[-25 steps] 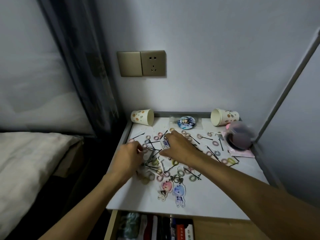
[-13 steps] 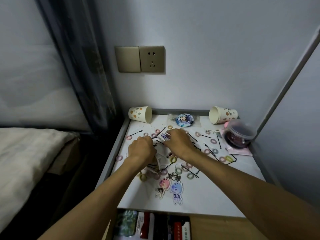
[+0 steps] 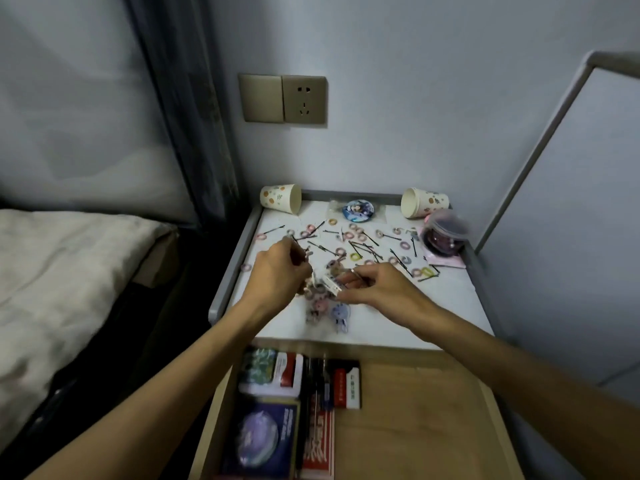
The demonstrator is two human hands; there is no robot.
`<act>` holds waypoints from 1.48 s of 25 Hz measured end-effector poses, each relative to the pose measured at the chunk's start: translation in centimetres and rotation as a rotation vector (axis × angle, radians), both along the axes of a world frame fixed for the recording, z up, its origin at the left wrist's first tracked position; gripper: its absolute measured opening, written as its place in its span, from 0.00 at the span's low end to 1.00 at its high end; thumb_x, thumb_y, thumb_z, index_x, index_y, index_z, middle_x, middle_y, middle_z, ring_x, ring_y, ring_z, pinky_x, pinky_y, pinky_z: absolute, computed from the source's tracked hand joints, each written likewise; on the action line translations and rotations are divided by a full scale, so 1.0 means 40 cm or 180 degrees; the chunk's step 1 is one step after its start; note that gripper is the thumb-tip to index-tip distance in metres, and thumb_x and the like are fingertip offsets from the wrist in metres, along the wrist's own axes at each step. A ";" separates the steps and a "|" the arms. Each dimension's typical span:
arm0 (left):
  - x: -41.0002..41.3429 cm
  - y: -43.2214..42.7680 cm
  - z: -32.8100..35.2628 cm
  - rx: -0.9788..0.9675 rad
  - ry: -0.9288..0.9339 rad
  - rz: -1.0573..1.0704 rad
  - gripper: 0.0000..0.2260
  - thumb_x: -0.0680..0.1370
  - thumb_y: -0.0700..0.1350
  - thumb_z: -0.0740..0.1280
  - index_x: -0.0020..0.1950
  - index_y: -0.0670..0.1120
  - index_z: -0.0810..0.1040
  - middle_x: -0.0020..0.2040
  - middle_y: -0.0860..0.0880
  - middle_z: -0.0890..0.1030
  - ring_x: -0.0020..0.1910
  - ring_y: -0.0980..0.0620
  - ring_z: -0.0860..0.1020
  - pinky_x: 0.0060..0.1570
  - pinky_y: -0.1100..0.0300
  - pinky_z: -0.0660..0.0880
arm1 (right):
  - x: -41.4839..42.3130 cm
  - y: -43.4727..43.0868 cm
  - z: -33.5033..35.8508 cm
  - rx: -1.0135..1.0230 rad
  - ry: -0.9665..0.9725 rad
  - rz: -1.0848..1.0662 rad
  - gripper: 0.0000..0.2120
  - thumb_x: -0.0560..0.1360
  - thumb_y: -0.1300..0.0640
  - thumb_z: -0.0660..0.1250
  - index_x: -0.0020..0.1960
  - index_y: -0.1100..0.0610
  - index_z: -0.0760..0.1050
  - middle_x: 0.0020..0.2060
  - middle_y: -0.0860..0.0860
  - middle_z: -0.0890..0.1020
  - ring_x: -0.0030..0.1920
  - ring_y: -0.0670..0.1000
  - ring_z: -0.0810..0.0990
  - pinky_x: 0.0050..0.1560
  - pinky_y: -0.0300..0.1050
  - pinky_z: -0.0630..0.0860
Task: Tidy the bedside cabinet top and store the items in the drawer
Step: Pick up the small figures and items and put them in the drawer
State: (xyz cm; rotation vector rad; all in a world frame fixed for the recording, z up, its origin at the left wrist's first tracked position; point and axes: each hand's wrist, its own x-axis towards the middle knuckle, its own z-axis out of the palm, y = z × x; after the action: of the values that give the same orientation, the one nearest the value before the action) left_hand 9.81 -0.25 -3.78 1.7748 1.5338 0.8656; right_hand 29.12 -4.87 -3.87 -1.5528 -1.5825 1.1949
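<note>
Surface (image 3: pixel 433 306): white, with a grey rim. Left cup (image 3: pixel 278 198) and right cup (image 3: pixel 426 202): cream, dotted orange and brown. Round badge (image 3: pixel 356 209): blue. Bobby pins (image 3: pixel 362 249): black. Hair ties (image 3: pixel 355 256): pastel pink, lilac, yellow-green. Tag (image 3: pixel 330 283): white. Keychain charms (image 3: pixel 341 311): one pink, one pale blue. Tub (image 3: pixel 445 232): clear, dark purple inside, on a pink card (image 3: pixel 446 263). Drawer (image 3: pixel 415 410): pale wood. Red-and-white box (image 3: pixel 346 386); dark blue box (image 3: pixel 259 438) with a violet round motif. Socket plate (image 3: pixel 282 98): bronze. Bedsheet (image 3: pixel 52 271): cream. Curtain (image 3: pixel 187 116): dark grey.
</note>
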 end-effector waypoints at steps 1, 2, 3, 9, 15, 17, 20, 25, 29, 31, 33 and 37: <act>-0.008 -0.047 -0.006 -0.0130 -0.0057 -0.0071 0.04 0.76 0.36 0.68 0.44 0.44 0.75 0.35 0.45 0.83 0.30 0.50 0.82 0.36 0.50 0.82 | 0.011 -0.050 -0.015 -0.0112 -0.0185 0.0237 0.11 0.70 0.56 0.76 0.52 0.54 0.82 0.41 0.46 0.83 0.41 0.40 0.80 0.42 0.32 0.73; -0.014 -0.091 -0.016 -0.0252 -0.0093 -0.0123 0.04 0.76 0.36 0.68 0.44 0.44 0.75 0.34 0.45 0.83 0.30 0.51 0.83 0.36 0.51 0.82 | 0.021 -0.100 -0.039 -0.0230 -0.0478 0.0492 0.12 0.69 0.55 0.76 0.52 0.53 0.83 0.42 0.44 0.83 0.41 0.39 0.80 0.42 0.32 0.73; -0.021 -0.135 -0.033 -0.0381 -0.0127 -0.0153 0.05 0.76 0.36 0.68 0.44 0.44 0.76 0.34 0.45 0.84 0.29 0.50 0.83 0.35 0.53 0.82 | 0.029 -0.151 -0.072 -0.0371 -0.0800 0.0724 0.12 0.69 0.53 0.76 0.52 0.52 0.83 0.42 0.44 0.84 0.42 0.40 0.80 0.44 0.34 0.74; -0.027 -0.250 -0.151 -0.1379 -0.0585 -0.0401 0.07 0.79 0.40 0.67 0.44 0.39 0.80 0.33 0.44 0.84 0.33 0.46 0.84 0.38 0.52 0.83 | 0.090 -0.305 -0.281 -0.0564 -0.1982 0.1134 0.11 0.70 0.54 0.74 0.51 0.50 0.81 0.43 0.41 0.80 0.42 0.40 0.78 0.40 0.31 0.72; -0.003 -0.254 -0.193 -0.2325 -0.1300 -0.0441 0.07 0.79 0.37 0.67 0.48 0.33 0.80 0.40 0.37 0.85 0.37 0.45 0.84 0.35 0.60 0.81 | 0.107 -0.285 -0.360 -0.0270 -0.2145 0.1131 0.09 0.72 0.57 0.72 0.52 0.54 0.81 0.50 0.47 0.79 0.50 0.46 0.77 0.49 0.38 0.75; 0.001 -0.257 -0.202 -0.2522 -0.1483 -0.0332 0.07 0.77 0.36 0.69 0.50 0.31 0.80 0.43 0.34 0.84 0.39 0.44 0.83 0.37 0.60 0.82 | 0.096 -0.264 -0.347 0.0093 -0.1860 0.0606 0.07 0.77 0.57 0.67 0.52 0.58 0.82 0.47 0.51 0.80 0.49 0.50 0.78 0.51 0.42 0.73; 0.017 -0.263 -0.215 -0.2776 -0.1834 -0.0017 0.06 0.76 0.35 0.69 0.48 0.31 0.82 0.41 0.37 0.83 0.37 0.48 0.81 0.37 0.62 0.81 | 0.055 -0.248 -0.312 0.0310 -0.0978 -0.0129 0.09 0.80 0.59 0.63 0.55 0.56 0.82 0.43 0.48 0.77 0.46 0.47 0.77 0.49 0.41 0.72; 0.047 -0.272 -0.214 -0.3300 -0.2630 0.0096 0.06 0.78 0.31 0.64 0.45 0.32 0.81 0.40 0.38 0.82 0.38 0.47 0.82 0.38 0.62 0.82 | -0.012 -0.264 -0.278 0.0465 -0.0025 -0.0502 0.09 0.73 0.60 0.72 0.47 0.46 0.83 0.41 0.43 0.84 0.44 0.41 0.81 0.47 0.38 0.79; 0.049 -0.273 -0.205 -0.3465 -0.3019 0.0065 0.07 0.79 0.31 0.61 0.47 0.31 0.79 0.42 0.37 0.82 0.39 0.47 0.83 0.41 0.59 0.82 | -0.014 -0.256 -0.265 0.0612 0.0133 -0.0698 0.09 0.70 0.60 0.75 0.42 0.46 0.82 0.37 0.42 0.84 0.40 0.41 0.83 0.41 0.36 0.79; 0.042 -0.271 -0.202 -0.3504 -0.3208 0.0042 0.08 0.79 0.32 0.60 0.48 0.31 0.78 0.44 0.36 0.82 0.40 0.46 0.84 0.43 0.58 0.83 | -0.013 -0.257 -0.266 0.0698 -0.0001 -0.0654 0.10 0.70 0.59 0.76 0.43 0.43 0.81 0.37 0.41 0.84 0.40 0.41 0.83 0.42 0.37 0.79; 0.039 -0.271 -0.199 -0.3477 -0.3330 0.0020 0.08 0.80 0.33 0.59 0.50 0.31 0.77 0.45 0.36 0.82 0.42 0.44 0.84 0.43 0.57 0.83 | -0.014 -0.261 -0.268 0.0750 -0.0032 -0.0662 0.10 0.70 0.58 0.76 0.43 0.43 0.81 0.37 0.41 0.84 0.40 0.41 0.83 0.42 0.40 0.80; 0.038 -0.275 -0.190 -0.3320 -0.3187 -0.0011 0.07 0.78 0.36 0.65 0.51 0.32 0.77 0.44 0.37 0.81 0.41 0.46 0.83 0.41 0.59 0.83 | -0.018 -0.261 -0.266 0.1102 -0.0212 -0.0484 0.09 0.69 0.60 0.76 0.42 0.47 0.82 0.37 0.40 0.82 0.38 0.41 0.81 0.38 0.31 0.74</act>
State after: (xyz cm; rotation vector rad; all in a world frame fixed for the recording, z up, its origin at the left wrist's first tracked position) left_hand 11.34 -11.25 -11.40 0.4360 0.9521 0.5881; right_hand 28.39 -15.31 -14.53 -1.4651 -1.5836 0.7477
